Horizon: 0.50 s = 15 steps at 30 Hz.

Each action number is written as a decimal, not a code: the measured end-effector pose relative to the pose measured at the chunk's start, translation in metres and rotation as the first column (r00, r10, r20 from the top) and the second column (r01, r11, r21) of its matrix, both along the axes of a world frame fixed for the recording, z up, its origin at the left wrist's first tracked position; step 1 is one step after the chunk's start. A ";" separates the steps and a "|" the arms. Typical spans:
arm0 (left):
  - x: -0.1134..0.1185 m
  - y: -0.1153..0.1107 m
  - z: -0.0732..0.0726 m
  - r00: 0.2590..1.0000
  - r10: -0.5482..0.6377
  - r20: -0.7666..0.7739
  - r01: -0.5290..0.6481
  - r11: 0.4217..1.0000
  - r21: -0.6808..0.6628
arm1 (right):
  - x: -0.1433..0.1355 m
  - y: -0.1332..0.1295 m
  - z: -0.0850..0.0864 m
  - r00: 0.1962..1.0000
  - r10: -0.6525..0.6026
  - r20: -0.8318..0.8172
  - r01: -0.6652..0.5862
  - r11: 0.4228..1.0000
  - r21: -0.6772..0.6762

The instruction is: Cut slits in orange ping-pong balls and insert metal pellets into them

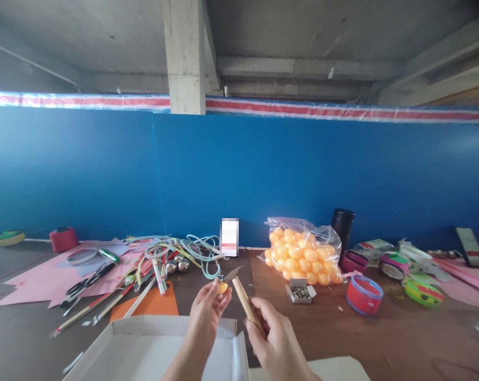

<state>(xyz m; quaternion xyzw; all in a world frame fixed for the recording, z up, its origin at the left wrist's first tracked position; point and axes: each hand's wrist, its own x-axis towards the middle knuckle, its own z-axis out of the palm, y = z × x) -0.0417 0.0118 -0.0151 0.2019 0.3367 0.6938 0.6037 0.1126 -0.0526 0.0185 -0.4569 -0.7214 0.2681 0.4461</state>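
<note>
Near the bottom middle, my left hand [208, 307] pinches a small yellow and dark item [222, 287] between its fingertips. My right hand [269, 330] is wrapped round a light wooden stick [245, 301], which slants up to the left. A pointed brownish-grey piece [233, 273] shows between the stick's upper end and the yellow item; what it belongs to is unclear. Below my hands lies an open white box [144, 346], partly hidden by my left forearm.
A bag of orange balls [303, 256] and a small box of metal pieces [301, 292] stand right of centre. Scissors [89, 280], pink paper [33, 278] and tubing [202, 254] lie left. Red and blue ring [364, 295] and black cylinder [342, 227] stand right.
</note>
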 end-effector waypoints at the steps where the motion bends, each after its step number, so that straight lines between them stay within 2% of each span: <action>1: 0.000 0.000 0.001 1.000 0.001 -0.001 -0.001 1.000 -0.007 | 0.000 0.000 0.000 1.000 0.002 -0.008 -0.002 1.000 -0.005; 7: 0.002 -0.001 0.005 1.000 0.009 0.003 -0.009 0.999 -0.037 | -0.001 -0.001 0.005 1.000 0.003 -0.014 -0.003 1.000 -0.001; 15: 0.002 0.000 0.002 1.000 -0.003 -0.002 0.003 1.000 -0.028 | 0.000 -0.001 0.006 1.000 0.008 -0.004 -0.008 0.999 -0.037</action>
